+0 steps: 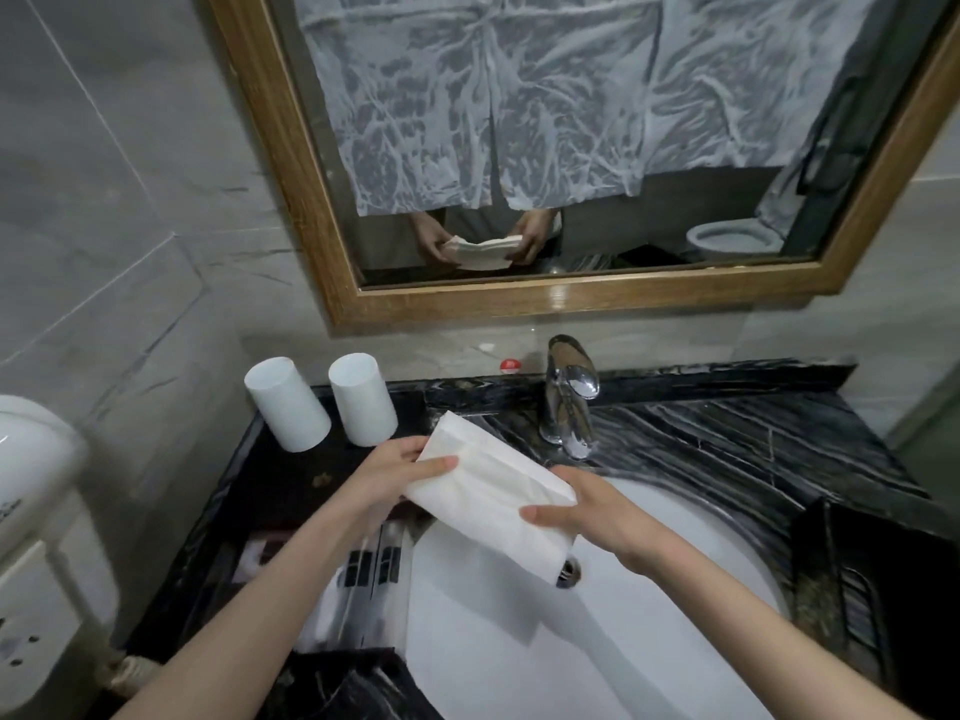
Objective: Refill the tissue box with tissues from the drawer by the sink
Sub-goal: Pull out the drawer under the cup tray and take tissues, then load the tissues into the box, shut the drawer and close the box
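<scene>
A thick stack of white folded tissues (488, 491) hangs in the air over the left rim of the white sink (675, 579). My left hand (400, 470) grips its far left end, thumb on top. My right hand (587, 506) grips its near right end, thumb over the top edge. A dark open box (878, 579) stands on the counter at the right; I cannot tell whether it is the tissue box. No drawer is in view.
Two upturned white cups (322, 402) stand at the counter's back left. A chrome tap (566, 397) rises behind the sink. Small packaged items (363, 563) lie on the black marble counter (727, 439) left of the sink. A wood-framed mirror (571, 298) hangs above.
</scene>
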